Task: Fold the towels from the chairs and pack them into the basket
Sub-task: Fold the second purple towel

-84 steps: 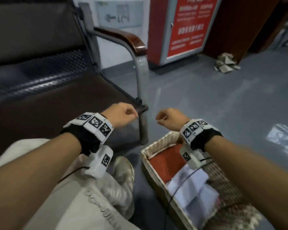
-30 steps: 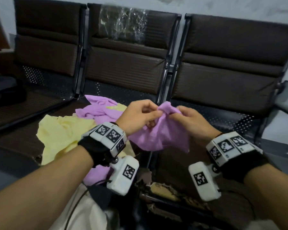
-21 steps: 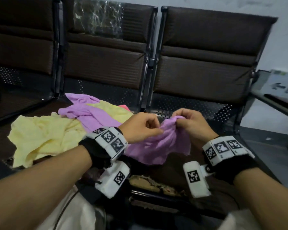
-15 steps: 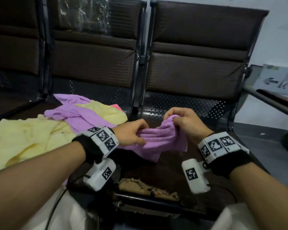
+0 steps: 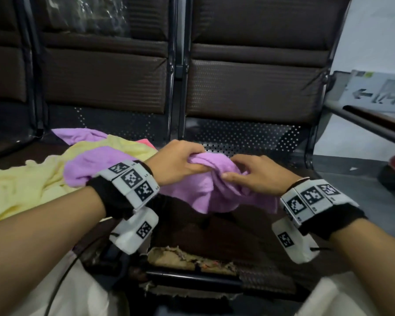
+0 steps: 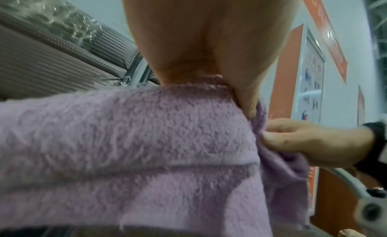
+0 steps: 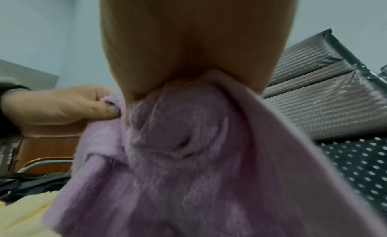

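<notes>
A lilac terry towel (image 5: pixel 211 185) hangs bunched between both hands above the front of the right-hand brown chair seat (image 5: pixel 228 233), its fleecy pile and a stitched band clear in the left wrist view. The left hand (image 5: pixel 177 161) grips its upper edge with fingers (image 5: pixel 192 168) curled over the cloth; the right hand (image 5: pixel 259 175) pinches a fold just beside it, thumb and fingertips closed on the fabric. The lower edge droops in loose ripples, apart from the seat. To the left, on the neighbouring seat, lies a heap: a pale yellow towel (image 5: pixel 25 185), another lilac towel (image 5: pixel 96 163) and a sliver of pink cloth (image 5: pixel 144 142). The seat under the hands is bare, with torn padding (image 5: pixel 187 261) at its front lip. An armrest (image 5: pixel 372 123) bounds the right side.
</notes>
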Demonstrator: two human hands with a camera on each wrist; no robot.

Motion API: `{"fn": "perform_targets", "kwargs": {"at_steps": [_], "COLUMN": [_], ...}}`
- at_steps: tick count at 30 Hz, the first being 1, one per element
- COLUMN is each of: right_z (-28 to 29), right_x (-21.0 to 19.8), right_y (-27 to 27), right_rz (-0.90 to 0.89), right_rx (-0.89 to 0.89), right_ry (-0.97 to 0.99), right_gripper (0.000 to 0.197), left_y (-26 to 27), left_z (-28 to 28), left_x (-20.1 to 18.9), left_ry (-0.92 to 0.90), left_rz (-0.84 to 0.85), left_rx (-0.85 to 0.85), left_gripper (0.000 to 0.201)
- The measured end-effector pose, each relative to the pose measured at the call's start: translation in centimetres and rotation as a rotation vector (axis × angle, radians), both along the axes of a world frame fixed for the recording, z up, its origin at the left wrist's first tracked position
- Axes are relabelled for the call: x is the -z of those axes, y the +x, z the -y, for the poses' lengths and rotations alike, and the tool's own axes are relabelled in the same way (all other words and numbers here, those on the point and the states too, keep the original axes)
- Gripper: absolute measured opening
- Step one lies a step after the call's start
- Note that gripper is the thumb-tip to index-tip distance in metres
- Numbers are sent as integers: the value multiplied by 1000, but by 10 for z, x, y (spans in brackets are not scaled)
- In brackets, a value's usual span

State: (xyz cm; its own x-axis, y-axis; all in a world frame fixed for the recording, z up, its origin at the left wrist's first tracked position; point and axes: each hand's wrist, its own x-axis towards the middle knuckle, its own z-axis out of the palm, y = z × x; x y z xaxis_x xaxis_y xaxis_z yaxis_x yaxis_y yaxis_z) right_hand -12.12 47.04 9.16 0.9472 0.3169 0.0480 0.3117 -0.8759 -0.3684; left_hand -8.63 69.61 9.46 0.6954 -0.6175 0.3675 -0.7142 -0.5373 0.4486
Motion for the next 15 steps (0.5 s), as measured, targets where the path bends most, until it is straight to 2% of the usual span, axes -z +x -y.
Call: {"fn": "perform_targets", "kwargs": {"at_steps": [1,3,5,7,11,15], "right_z": [2,6,10,12,1,-24], "right_x": [0,5,13,23,30,32], "right_y": [0,1,-1,-2,-3,-1], "right_rz": [-5,-74,-205,-323,-281,-221], "right_rx": [-2,-15,-16,1,-40,-121], "right_ry": [-25,-157,-293,-340,-237,-126], "right_gripper": [22,19,17,22,17,22], "left_y": [-3,-9,-11,-11,0,2], "left_z": [5,9,5,-2,-17,-21], "left_x": [2,12,27,40,47,53], "left_ry": [33,272,566,706,709,838], "left_rz": [-3,-114,-358,-483,-414,-381], "left_rx": [25,92,134,110,7,13], "left_gripper": [20,20,46,66,69,47]}}
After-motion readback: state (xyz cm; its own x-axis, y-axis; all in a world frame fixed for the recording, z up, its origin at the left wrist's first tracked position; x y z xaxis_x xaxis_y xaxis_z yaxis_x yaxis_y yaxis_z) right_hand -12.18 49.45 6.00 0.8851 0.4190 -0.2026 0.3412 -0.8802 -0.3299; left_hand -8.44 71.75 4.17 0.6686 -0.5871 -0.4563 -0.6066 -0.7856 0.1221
